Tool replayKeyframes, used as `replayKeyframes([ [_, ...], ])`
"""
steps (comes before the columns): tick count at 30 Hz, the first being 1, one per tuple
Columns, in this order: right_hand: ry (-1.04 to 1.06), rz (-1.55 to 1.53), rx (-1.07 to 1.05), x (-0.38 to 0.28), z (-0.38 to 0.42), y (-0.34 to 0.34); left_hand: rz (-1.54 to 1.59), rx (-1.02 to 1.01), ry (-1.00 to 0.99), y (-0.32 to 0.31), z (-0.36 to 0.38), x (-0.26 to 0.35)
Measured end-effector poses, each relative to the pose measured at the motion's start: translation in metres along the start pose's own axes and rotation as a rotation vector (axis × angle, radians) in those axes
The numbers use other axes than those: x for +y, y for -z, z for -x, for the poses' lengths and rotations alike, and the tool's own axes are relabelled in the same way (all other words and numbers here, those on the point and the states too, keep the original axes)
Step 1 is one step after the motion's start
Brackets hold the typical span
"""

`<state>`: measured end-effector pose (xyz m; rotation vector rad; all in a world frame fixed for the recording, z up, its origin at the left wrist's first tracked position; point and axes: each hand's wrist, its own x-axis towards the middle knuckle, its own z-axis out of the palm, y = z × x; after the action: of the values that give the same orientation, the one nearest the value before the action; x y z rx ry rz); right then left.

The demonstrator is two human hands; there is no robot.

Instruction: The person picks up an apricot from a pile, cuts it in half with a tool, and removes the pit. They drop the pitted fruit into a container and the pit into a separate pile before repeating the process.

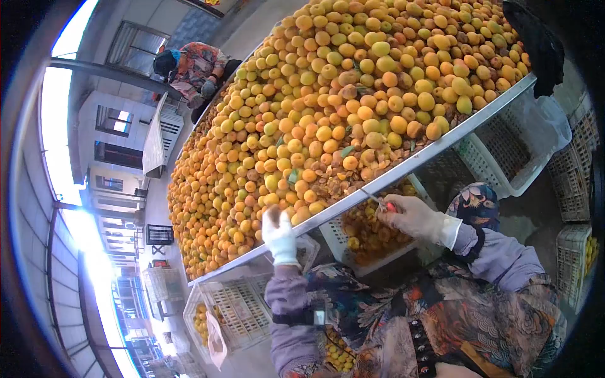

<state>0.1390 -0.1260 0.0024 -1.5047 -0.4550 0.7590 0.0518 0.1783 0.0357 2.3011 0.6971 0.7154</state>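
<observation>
My left hand, in a white glove, is at the near edge of a large heap of apricots. Its brownish fingertips are smeared by motion and overlap the fruit, so I cannot tell whether they grip one. My right hand, in a stained glove, is closed round the red handle of a small knife. The thin blade points up and left, across the metal rim of the sorting table. Close beyond it, split and browned apricot pieces lie among whole fruit. Some green leaves are mixed in.
Below the rim, a white crate holds brown-orange fruit pulp. Another crate stands at lower left, with a pale cloth. More crates and clear plastic are at right. Across the heap, another person bends over the table.
</observation>
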Motion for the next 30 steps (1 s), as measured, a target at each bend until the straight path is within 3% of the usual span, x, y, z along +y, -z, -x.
replayKeyframes([
  [3, 0.067, 0.162, -0.022, 0.012, -0.001, -0.005, -0.218, 0.057, 0.044, 0.008, -0.036, -0.038],
  [5, -0.007, 0.22, -0.046, 0.002, 0.002, -0.006, -0.28, 0.06, 0.035, 0.003, -0.053, -0.063],
  [8, 0.004, 0.254, -0.113, -0.005, 0.004, -0.007, -0.464, -0.053, 0.012, -0.007, -0.066, -0.064],
  [9, 0.005, 0.256, -0.105, -0.003, 0.002, -0.007, -0.569, -0.062, -0.105, -0.012, -0.07, -0.068],
  [12, 0.022, 0.151, -0.114, 0.01, -0.003, -0.009, -0.631, -0.094, -0.034, -0.017, -0.073, -0.076],
  [15, 0.065, 0.173, -0.099, 0.016, -0.008, -0.009, -0.501, -0.106, -0.055, -0.011, -0.067, -0.067],
  [17, -0.089, -0.13, -0.167, 0.009, -0.007, -0.01, 0.363, -0.039, 0.107, -0.01, -0.056, -0.054],
  [18, -0.092, -0.127, -0.168, 0.002, -0.006, -0.01, 0.572, -0.092, 0.194, -0.004, -0.041, -0.021],
  [19, -0.125, -0.219, -0.202, -0.006, -0.004, -0.01, 0.576, -0.092, 0.198, 0.0, -0.026, -0.004],
  [21, -0.166, -0.303, -0.224, -0.015, -0.002, -0.008, 0.711, -0.275, 0.103, 0.002, 0.008, 0.02],
  [24, -0.291, -0.282, -0.273, -0.025, 0.005, -0.01, 1.353, -0.44, 0.323, -0.008, 0.06, 0.058],
  [30, -0.272, -0.297, -0.384, -0.024, 0.039, -0.024, 1.526, -0.501, 0.423, -0.028, 0.126, 0.071],
])
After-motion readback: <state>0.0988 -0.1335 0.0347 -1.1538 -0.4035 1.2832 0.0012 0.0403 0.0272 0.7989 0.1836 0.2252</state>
